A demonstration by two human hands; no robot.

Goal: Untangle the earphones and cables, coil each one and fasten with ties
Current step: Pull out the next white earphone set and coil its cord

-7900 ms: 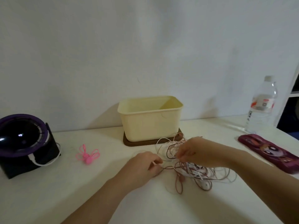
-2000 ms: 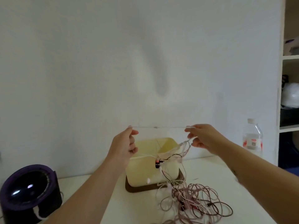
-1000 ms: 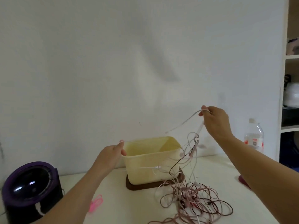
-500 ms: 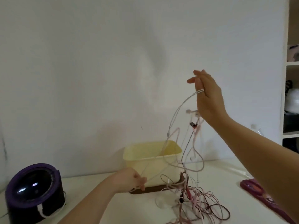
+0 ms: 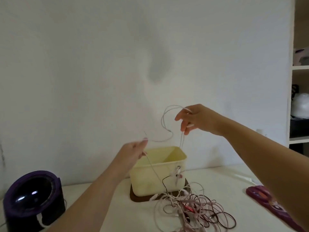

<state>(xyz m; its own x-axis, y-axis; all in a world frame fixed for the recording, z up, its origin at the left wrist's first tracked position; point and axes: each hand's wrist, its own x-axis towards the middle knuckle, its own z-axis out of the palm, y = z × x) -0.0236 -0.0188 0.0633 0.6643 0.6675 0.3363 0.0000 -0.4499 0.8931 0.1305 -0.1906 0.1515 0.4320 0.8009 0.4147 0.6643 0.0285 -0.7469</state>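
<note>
One dark purple round device (image 5: 31, 200) is seen at the far left of the table (image 5: 217, 178). A thin pale cable (image 5: 161, 120) is pinched by the left hand (image 5: 133, 153) and looped over the curled fingers of the right hand (image 5: 196, 118), above one cream tub (image 5: 143, 180). The cable runs down into one tangle (image 5: 194, 208) on the table before the tub. Nothing is yet coiled or tied, and no ties are seen. The strands cannot be counted. One pink phone case (image 5: 267, 201) is seen at the right.
</note>
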